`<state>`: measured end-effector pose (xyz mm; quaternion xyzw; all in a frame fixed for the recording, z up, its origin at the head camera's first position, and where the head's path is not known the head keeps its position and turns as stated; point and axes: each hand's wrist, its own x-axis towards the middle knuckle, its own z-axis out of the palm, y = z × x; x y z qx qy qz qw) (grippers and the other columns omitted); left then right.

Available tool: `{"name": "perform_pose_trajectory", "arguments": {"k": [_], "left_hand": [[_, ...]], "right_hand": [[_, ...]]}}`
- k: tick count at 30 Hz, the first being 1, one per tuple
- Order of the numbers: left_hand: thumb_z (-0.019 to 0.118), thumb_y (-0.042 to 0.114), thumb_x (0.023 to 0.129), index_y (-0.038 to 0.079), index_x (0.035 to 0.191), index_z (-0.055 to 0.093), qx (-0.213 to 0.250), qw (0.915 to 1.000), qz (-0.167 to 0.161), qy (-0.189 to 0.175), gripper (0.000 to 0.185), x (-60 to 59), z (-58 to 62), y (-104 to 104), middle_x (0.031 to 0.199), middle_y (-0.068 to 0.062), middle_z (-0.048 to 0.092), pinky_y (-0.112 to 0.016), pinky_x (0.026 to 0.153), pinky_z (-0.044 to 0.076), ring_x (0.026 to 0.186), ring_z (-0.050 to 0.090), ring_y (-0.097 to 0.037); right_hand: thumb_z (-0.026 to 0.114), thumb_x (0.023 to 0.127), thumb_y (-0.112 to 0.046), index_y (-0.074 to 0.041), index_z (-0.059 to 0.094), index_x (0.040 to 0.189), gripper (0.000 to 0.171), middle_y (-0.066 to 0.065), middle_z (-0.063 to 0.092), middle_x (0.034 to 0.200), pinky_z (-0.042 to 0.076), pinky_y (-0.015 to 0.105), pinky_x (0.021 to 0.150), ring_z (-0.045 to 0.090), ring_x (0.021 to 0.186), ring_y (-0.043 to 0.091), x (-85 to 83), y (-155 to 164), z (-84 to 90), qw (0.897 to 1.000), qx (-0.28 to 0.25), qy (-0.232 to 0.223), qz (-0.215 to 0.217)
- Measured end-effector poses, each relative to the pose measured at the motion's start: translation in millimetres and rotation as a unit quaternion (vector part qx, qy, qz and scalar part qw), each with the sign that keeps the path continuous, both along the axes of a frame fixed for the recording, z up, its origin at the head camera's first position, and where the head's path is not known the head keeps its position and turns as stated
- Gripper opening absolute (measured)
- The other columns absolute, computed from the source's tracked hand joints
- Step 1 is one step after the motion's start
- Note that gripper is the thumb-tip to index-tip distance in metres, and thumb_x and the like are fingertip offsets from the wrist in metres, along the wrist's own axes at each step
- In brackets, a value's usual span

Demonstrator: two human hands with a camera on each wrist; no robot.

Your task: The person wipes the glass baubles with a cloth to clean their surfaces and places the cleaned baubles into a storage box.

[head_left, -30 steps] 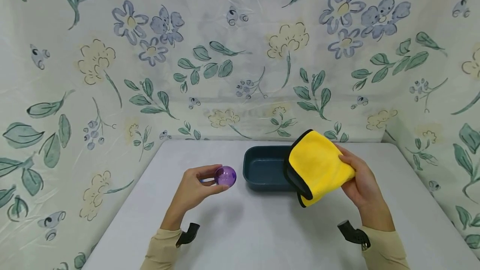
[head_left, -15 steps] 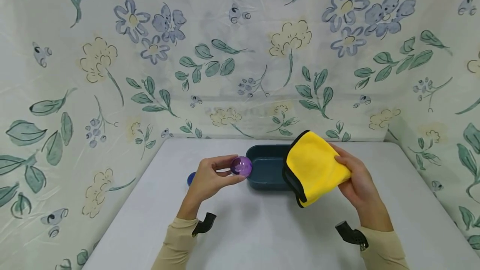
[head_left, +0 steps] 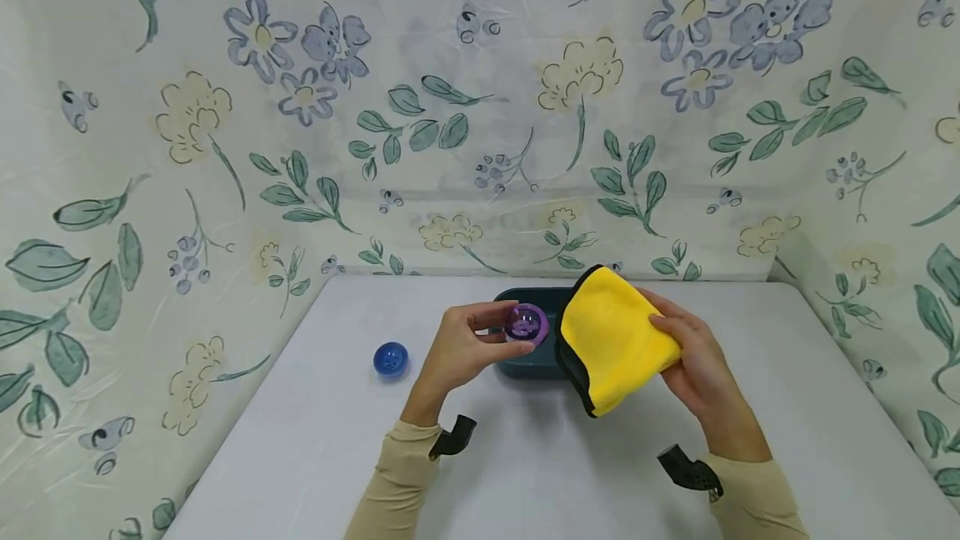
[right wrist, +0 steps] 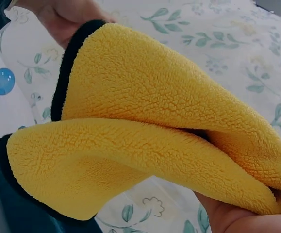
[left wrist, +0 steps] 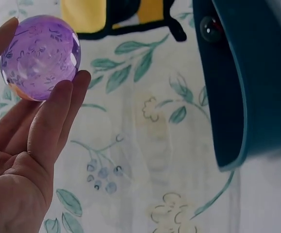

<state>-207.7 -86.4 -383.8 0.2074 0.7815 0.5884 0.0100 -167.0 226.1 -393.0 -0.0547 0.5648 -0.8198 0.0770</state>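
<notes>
My left hand [head_left: 468, 346] pinches a clear purple ball [head_left: 526, 324] between thumb and fingertips, just above the near left part of a dark teal tray [head_left: 525, 367]. In the left wrist view the purple ball [left wrist: 40, 57] sits at my fingertips [left wrist: 74, 87], with the tray's wall [left wrist: 249, 82] to the right. My right hand [head_left: 686, 357] grips a folded yellow cloth with a black edge [head_left: 609, 335], held beside the ball and over the tray's right half. The cloth [right wrist: 145, 145] fills the right wrist view.
A small blue ball [head_left: 391, 358] lies on the white table [head_left: 525, 473] to the left of my left hand; the blue ball [right wrist: 3, 81] also shows at the left of the right wrist view. Flowered fabric [head_left: 480, 107] walls in the back and both sides.
My left hand has carried the purple ball rightward to above the tray's near left part, uncovering the blue ball. My right hand has shifted the cloth slightly left, toward the ball.
</notes>
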Motion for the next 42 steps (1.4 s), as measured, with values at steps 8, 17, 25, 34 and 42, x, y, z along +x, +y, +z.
{"name": "perform_pose_trajectory", "arguments": {"k": [8, 17, 25, 34, 42], "left_hand": [[0.089, 0.007, 0.078, 0.001, 0.13, 0.069, 0.031, 0.9991, -0.029, -0.002, 0.056, -2.3, -4.2, 25, 0.128, -0.02, 0.072, -0.03, 0.089, 0.063, 0.109, 0.075, -0.029], [0.09, 0.013, 0.079, 0.004, 0.131, 0.07, 0.029, 0.9988, -0.039, -0.011, 0.056, -1.2, -6.4, 37, 0.129, -0.015, 0.073, -0.029, 0.089, 0.063, 0.111, 0.075, -0.025], [0.09, 0.015, 0.079, 0.003, 0.129, 0.07, 0.021, 0.9989, -0.043, -0.002, 0.055, 0.0, -9.8, 40, 0.127, -0.014, 0.073, -0.029, 0.087, 0.064, 0.108, 0.075, -0.024], [0.09, 0.018, 0.08, 0.004, 0.128, 0.071, 0.012, 0.9996, -0.023, 0.008, 0.054, -3.3, -9.8, 39, 0.127, -0.013, 0.074, -0.03, 0.087, 0.064, 0.111, 0.074, -0.029], [0.09, 0.018, 0.08, 0.004, 0.127, 0.072, 0.009, 0.9999, -0.01, 0.009, 0.052, -5.6, -11.7, 36, 0.124, -0.013, 0.075, -0.03, 0.087, 0.064, 0.107, 0.075, -0.024]], "right_hand": [[0.043, 0.112, -0.022, -0.007, 0.031, 0.162, 0.053, -0.004, 0.052, 0.139, 0.058, 0.022, 0.098, 0.064, 0.112, 0.009, 1.6, -17, 2.5, 0.998, 0.055, -0.014, -0.032], [0.041, 0.11, -0.01, -0.003, 0.043, 0.155, 0.046, 0.012, 0.05, 0.144, 0.06, 0.02, 0.091, 0.066, 0.106, 0.009, 7.9, -44, 3.5, 0.987, 0.13, 0.063, -0.066], [0.044, 0.109, -0.007, -0.007, 0.05, 0.152, 0.043, 0.024, 0.058, 0.138, 0.059, 0.017, 0.084, 0.064, 0.092, 0.011, 16.1, -57, -1.2, 0.951, 0.251, 0.154, -0.096], [0.046, 0.109, -0.008, -0.011, 0.049, 0.153, 0.045, 0.019, 0.061, 0.142, 0.058, 0.016, 0.081, 0.061, 0.087, 0.018, 24.2, -71, -6.9, 0.909, 0.332, 0.215, -0.133], [0.05, 0.106, -0.005, -0.013, 0.052, 0.152, 0.047, 0.012, 0.067, 0.094, 0.053, 0.02, 0.059, 0.051, 0.064, 0.007, 31.6, -81, -5.4, 0.877, 0.377, 0.258, -0.147]]}}
